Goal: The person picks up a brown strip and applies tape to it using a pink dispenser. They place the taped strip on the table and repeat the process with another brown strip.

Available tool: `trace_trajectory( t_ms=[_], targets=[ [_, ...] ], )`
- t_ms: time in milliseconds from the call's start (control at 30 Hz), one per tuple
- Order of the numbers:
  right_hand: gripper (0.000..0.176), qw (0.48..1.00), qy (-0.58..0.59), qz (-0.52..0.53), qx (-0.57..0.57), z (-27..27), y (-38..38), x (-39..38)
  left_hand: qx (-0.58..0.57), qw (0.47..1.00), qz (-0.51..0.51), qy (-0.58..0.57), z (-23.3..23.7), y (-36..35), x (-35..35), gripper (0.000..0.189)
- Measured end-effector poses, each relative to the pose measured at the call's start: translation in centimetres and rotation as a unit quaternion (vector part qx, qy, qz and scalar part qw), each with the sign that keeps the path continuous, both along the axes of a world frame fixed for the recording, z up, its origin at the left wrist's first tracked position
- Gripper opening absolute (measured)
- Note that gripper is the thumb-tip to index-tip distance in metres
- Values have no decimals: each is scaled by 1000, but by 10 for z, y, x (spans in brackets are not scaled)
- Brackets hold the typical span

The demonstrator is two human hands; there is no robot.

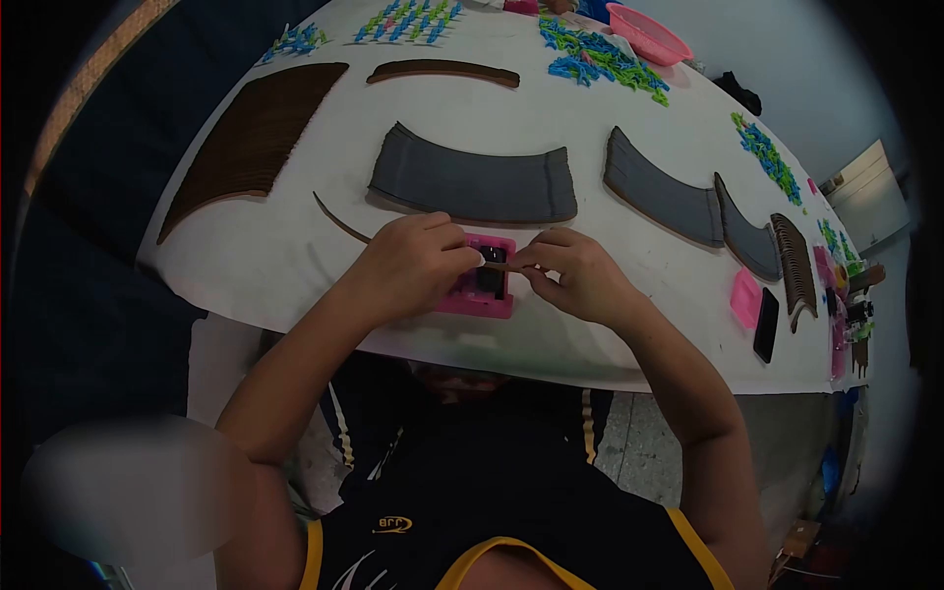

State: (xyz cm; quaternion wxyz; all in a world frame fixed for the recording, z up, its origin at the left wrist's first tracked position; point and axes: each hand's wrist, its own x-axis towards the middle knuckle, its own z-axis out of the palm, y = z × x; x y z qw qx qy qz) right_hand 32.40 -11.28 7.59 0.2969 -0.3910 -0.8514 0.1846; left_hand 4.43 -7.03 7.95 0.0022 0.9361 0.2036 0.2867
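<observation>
A thin, curved brown strip [339,222] runs from the table's left side into my left hand [415,267], whose thumb and forefinger are closed on it. Its other end is pinched between the thumb and fingers of my right hand [578,277]. Both hands hold the strip just above a small pink box [478,307]. Inside the box sits a dark block [490,279], partly covered by my left fingers. Right behind my hands lies a wide row of dark grey strips [472,177] packed side by side.
More packed strips include a brown stack [258,133], a narrow stack [442,69] and grey rows [661,192]. Blue and green small pieces [605,61] lie at the back near a pink basket [651,35]. A pink dish [745,298] and a black phone-like slab [766,324] lie at right.
</observation>
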Motion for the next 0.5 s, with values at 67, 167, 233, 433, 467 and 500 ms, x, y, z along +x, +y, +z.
trace_trajectory(
  t_ms=[67, 167, 233, 433, 467, 500],
  targets=[
    [28, 1000, -4, -4, -6, 2, -1, 0, -1, 1000, -1, 2, 0, 0, 0, 19],
    [28, 1000, 2, -4, 7, -3, -2, 2, -6, 1000, -4, 3, 1, 0, 1, 18],
    [27, 1000, -6, -9, 11, 0, -5, 5, -9, 1000, -7, 2, 0, 0, 2, 18],
    [22, 997, -54, -48, 22, 2, -23, 51, -13, 1000, -5, -2, 0, 0, 5, 15],
    [21, 996, -61, -64, 22, 3, -29, 63, -17, 1000, -9, -7, -1, 1, 6, 15],
    [21, 996, -61, -64, 22, 5, -34, 75, -21, 1000, -12, -12, -2, 1, 7, 15]
  ],
)
